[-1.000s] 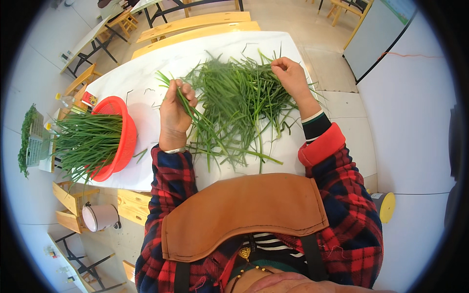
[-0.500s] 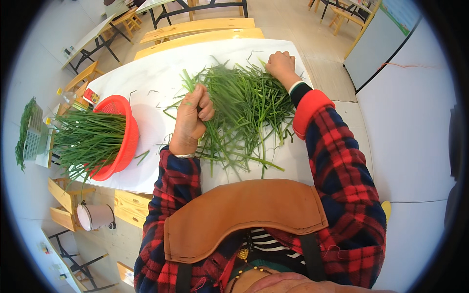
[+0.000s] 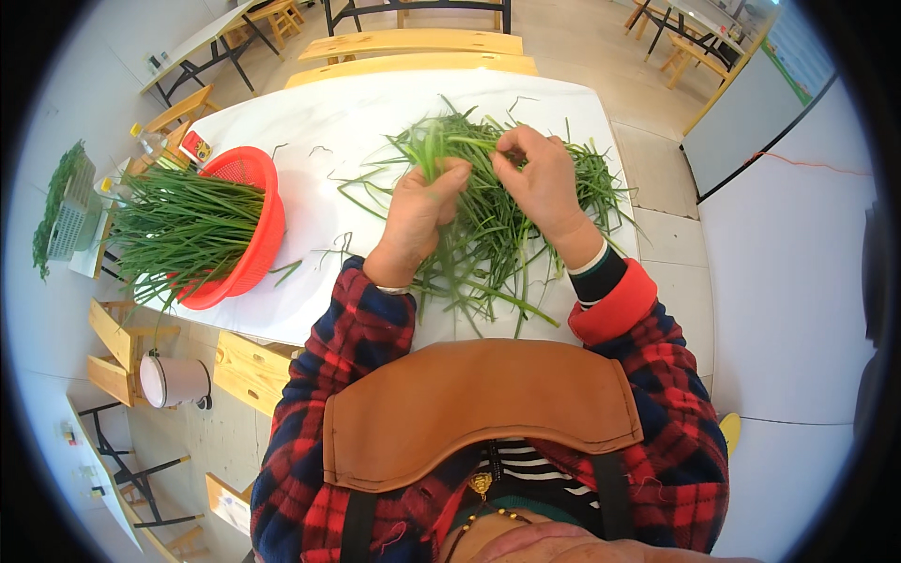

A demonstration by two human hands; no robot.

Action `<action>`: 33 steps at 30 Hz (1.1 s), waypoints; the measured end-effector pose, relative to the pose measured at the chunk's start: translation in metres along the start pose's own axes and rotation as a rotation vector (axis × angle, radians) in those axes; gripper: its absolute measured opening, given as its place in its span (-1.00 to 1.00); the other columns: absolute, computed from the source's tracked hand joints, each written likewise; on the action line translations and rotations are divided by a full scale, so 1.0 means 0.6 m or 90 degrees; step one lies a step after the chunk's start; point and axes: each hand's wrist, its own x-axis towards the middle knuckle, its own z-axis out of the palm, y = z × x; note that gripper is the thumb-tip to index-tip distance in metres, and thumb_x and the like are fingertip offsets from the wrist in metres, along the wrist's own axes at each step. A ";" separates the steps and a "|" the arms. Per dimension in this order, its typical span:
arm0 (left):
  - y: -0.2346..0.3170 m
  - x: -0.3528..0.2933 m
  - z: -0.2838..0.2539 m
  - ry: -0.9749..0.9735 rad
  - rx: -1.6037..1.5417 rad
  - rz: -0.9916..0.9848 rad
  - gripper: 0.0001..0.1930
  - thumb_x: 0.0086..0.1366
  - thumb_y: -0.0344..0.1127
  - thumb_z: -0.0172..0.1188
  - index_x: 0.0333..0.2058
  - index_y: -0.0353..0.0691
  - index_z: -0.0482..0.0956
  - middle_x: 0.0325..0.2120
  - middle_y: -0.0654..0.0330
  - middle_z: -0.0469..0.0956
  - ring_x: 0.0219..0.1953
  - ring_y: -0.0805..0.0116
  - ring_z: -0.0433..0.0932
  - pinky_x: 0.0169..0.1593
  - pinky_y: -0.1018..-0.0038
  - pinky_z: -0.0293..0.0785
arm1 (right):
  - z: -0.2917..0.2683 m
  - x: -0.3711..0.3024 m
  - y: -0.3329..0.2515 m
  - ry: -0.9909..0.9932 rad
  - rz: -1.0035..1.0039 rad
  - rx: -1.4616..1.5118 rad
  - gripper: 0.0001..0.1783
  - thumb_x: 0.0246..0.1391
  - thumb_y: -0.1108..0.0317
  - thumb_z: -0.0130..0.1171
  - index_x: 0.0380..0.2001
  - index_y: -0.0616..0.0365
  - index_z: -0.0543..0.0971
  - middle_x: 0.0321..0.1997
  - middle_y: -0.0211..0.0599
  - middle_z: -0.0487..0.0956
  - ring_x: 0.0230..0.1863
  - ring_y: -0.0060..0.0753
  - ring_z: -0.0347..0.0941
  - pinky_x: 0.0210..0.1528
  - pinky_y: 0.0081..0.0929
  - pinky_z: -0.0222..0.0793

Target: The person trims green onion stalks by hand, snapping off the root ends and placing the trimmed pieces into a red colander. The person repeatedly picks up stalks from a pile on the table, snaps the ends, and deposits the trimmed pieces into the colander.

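Note:
Over a loose pile of garlic chives (image 3: 526, 239) on the white table (image 3: 310, 113), my left hand (image 3: 418, 220) is closed round a small bunch of chives (image 3: 430, 150). The pale stalk ends stick up above its thumb and are smeared by motion. Beside it on the right, my right hand (image 3: 546, 188) has its thumb and fingers pinched together at a light green chive stalk (image 3: 472, 143) that reaches across from the bunch. At the left of the table, a red plastic colander (image 3: 267, 225) lies tipped, full of long chives (image 3: 188, 225) with leaves hanging out.
Wooden benches (image 3: 413, 45) stand beyond the table's far side. A small red box (image 3: 194, 147) and a clear bottle (image 3: 148, 141) are behind the colander. A pale basket of greens (image 3: 70, 211) stands far left, above a pinkish bin (image 3: 175, 381) on the floor. Wilted scraps (image 3: 333, 246) dot the tabletop.
My right hand has come from the pile's far right edge back to the left hand and now pinches a chive stalk. The left hand still holds its bunch. The view has shifted slightly.

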 end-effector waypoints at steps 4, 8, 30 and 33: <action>-0.007 -0.004 0.011 0.076 0.026 0.043 -0.85 0.33 -0.33 0.33 -0.18 -0.22 0.63 -0.60 0.42 0.43 -0.66 0.65 0.18 -0.56 0.62 0.09 | 0.011 -0.016 -0.026 0.017 -0.101 -0.042 -0.86 -0.03 0.39 0.31 -0.42 0.01 0.51 -0.46 -0.41 0.57 -0.44 -0.27 0.51 -0.25 -0.35 0.28; -0.006 -0.002 0.009 0.090 -0.008 0.038 -0.86 0.33 -0.32 0.31 -0.22 -0.22 0.61 -0.67 0.45 0.36 -0.67 0.63 0.17 -0.56 0.60 0.06 | 0.012 -0.020 -0.032 -0.038 -0.140 0.013 -0.87 -0.04 0.38 0.32 -0.43 0.03 0.54 -0.44 -0.41 0.57 -0.45 -0.28 0.50 -0.25 -0.35 0.30; -0.013 0.009 -0.006 0.059 -0.002 -0.003 -0.90 0.36 -0.31 0.24 -0.27 -0.18 0.55 -0.65 0.40 0.36 -0.69 0.61 0.17 -0.57 0.59 0.05 | -0.028 0.007 0.029 -0.330 0.232 0.437 -0.65 0.27 0.20 0.09 -0.30 0.33 0.62 -0.41 -0.31 0.66 -0.33 -0.55 0.55 -0.16 -0.54 0.44; -0.012 0.010 -0.012 0.051 -0.031 0.004 -0.90 0.37 -0.31 0.24 -0.28 -0.18 0.54 -0.56 0.37 0.43 -0.68 0.61 0.18 -0.57 0.59 0.05 | -0.030 0.006 0.033 -0.329 0.274 0.430 -0.63 0.29 0.19 0.05 -0.29 0.35 0.63 -0.46 -0.32 0.65 -0.36 -0.56 0.53 -0.18 -0.55 0.42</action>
